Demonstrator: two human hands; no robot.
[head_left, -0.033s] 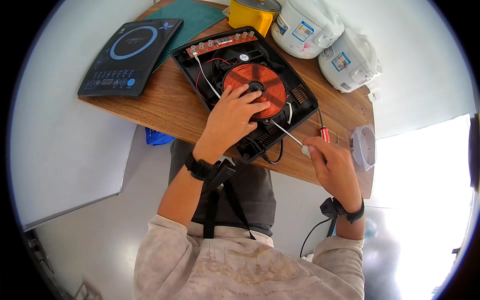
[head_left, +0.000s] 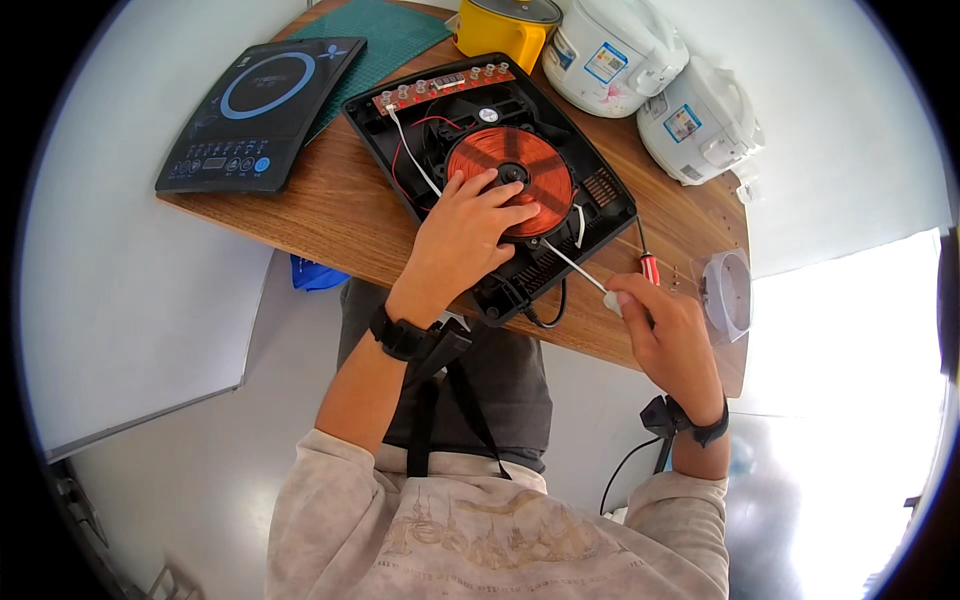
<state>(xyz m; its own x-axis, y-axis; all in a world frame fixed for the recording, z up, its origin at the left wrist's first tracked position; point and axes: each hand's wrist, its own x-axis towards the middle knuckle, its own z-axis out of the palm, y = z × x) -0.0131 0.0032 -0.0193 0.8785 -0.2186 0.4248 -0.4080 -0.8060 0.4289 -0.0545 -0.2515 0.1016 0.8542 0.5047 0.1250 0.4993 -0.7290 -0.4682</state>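
Observation:
An opened black induction cooker lies on the wooden table with its round copper coil and red button board exposed. My left hand rests over the lower left of the coil, fingers spread across it. My right hand grips the pale handle of a long-shafted screwdriver, whose tip is at a mounting point on the coil's lower edge. Just right of the cooker, behind my right hand, lies a red-handled screwdriver.
A second induction cooker sits at the left beside a green cutting mat. A yellow pot and two white rice cookers stand along the back. A clear plastic container with small screws beside it is at the right edge.

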